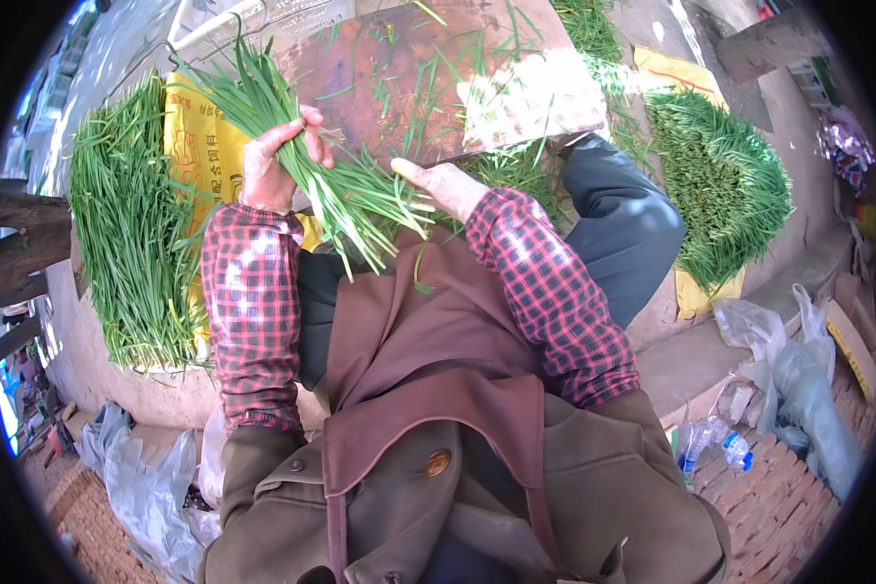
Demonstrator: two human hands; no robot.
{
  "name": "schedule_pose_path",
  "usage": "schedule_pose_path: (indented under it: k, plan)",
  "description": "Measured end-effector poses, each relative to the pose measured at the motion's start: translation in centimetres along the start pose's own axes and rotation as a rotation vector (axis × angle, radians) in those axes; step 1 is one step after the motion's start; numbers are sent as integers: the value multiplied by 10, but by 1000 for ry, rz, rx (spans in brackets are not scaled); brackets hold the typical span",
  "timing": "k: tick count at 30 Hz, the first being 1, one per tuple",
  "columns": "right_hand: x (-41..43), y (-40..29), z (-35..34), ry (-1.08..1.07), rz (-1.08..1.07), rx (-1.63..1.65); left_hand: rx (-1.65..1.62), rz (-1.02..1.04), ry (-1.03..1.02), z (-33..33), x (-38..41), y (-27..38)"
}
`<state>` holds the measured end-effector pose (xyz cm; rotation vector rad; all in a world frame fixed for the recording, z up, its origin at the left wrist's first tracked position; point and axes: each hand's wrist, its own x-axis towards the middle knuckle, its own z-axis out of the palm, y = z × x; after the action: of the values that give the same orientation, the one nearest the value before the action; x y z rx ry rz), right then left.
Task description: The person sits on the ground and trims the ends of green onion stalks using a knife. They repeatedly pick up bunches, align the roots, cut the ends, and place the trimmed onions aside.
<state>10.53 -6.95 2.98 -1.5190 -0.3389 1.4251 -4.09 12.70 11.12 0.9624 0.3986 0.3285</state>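
My left hand [281,157] is closed around a bunch of long flat green leaves with pale stem ends, likely garlic chives [314,160]. The leafy tips point up and left, the pale ends down and right above my lap. At those ends is my right hand [442,182], thumb stretched out; its fingers are mostly hidden, so whether it grips any stems is unclear. Beneath the stems spreads a brown apron [438,299]. Before me, a worn board [379,80] carries scattered loose leaves.
At left, a big pile of chives [128,226] lies by a yellow printed sack [204,131]. Another stacked pile [715,182] sits at right on yellow sacking. A white plastic basket [292,18] stands at the back. Plastic bags [796,365] and bottles [715,442] lie lower right.
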Motion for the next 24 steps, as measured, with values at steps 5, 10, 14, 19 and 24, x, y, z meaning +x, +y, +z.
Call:
schedule_pose_path:
  k: [5,10,14,19,24]
  plan:
    - [22,12,4,7,-369,-530,-66,-5,-32,-12,3,-4]
    - [-8,-16,8,273,-421,-707,55,-18,-6,-12,1,-6]
    - [-24,-42,29,287,-496,-705,78,-105,42,-5,7,-11]
    - [0,-34,60,339,-610,-785,-134,-122,-67,-2,13,-21]
    - [2,-30,62,180,-522,-806,-203,-187,-126,1,9,-21]
